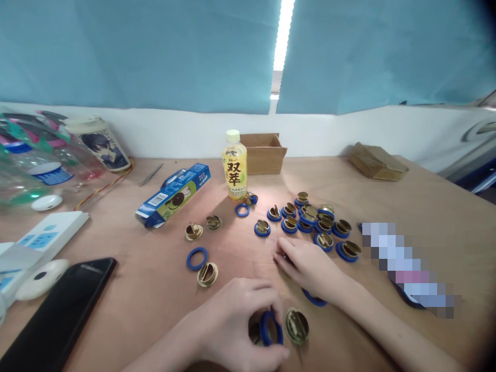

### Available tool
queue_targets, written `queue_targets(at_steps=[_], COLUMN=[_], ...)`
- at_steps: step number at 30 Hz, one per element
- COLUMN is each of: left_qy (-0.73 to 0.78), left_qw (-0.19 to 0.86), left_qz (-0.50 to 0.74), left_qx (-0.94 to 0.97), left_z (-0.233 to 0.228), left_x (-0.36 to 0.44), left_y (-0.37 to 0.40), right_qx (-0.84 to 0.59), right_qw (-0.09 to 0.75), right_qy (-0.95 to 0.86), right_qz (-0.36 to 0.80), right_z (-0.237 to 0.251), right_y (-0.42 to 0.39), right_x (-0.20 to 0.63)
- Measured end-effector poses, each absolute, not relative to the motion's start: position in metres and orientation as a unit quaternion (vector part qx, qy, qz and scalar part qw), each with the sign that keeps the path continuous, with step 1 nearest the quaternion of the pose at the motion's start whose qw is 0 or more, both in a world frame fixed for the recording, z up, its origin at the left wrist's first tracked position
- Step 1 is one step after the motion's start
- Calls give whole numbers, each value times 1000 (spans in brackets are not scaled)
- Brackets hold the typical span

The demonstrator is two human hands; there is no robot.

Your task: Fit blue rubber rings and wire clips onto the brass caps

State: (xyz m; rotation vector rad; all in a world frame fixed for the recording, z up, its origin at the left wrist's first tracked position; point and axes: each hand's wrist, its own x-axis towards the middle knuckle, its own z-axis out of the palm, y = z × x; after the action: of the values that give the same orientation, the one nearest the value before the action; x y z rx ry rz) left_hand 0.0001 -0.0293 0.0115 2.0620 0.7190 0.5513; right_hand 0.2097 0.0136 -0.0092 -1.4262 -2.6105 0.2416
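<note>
My left hand (242, 323) is closed, thumb and fingers pinching a blue ring (270, 329) held on its edge. Inside its curl a brass-coloured piece is partly visible. Just right of those fingertips lies a round brass piece with a raised flap (297, 326). My right hand (312, 263) is closed over the table, with a sliver of something brass-coloured between its fingers, mostly hidden. Below its wrist shows part of a blue-rimmed piece (315, 298). Beyond it sits a cluster of brass pieces seated in blue rings (305, 223).
Loose brass pieces (207, 275) and blue rings (197, 258) lie at centre-left. Farther back are a drink bottle (234, 170), a blue carton (174, 196) and a cardboard box (263, 157). A black phone (58, 315) and power strip (50, 237) lie left; a blurred-out object (406, 268) lies right.
</note>
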Motion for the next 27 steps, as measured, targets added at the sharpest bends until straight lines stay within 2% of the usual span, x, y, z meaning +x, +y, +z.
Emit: queue_targets(at_steps=[17,19,24,27], left_qy=[259,272,309,320], left_qw=[379,329,126,88], left_qz=[188,190,215,242], left_qx=[868,884,918,912], left_z=[1,-3,-10,-9], left_x=[-2,-4,-10,-12], left_y=[-25,-23,-16,-14], right_qx=[-475,-475,-477,-475], right_qw=[90,89,80,82], right_qy=[-872,-872,-870,-872], right_qz=[82,82,91,89], right_z=[-11,-10,-8,-8], right_y=[13,13,13,13], right_x=[211,210,209,209])
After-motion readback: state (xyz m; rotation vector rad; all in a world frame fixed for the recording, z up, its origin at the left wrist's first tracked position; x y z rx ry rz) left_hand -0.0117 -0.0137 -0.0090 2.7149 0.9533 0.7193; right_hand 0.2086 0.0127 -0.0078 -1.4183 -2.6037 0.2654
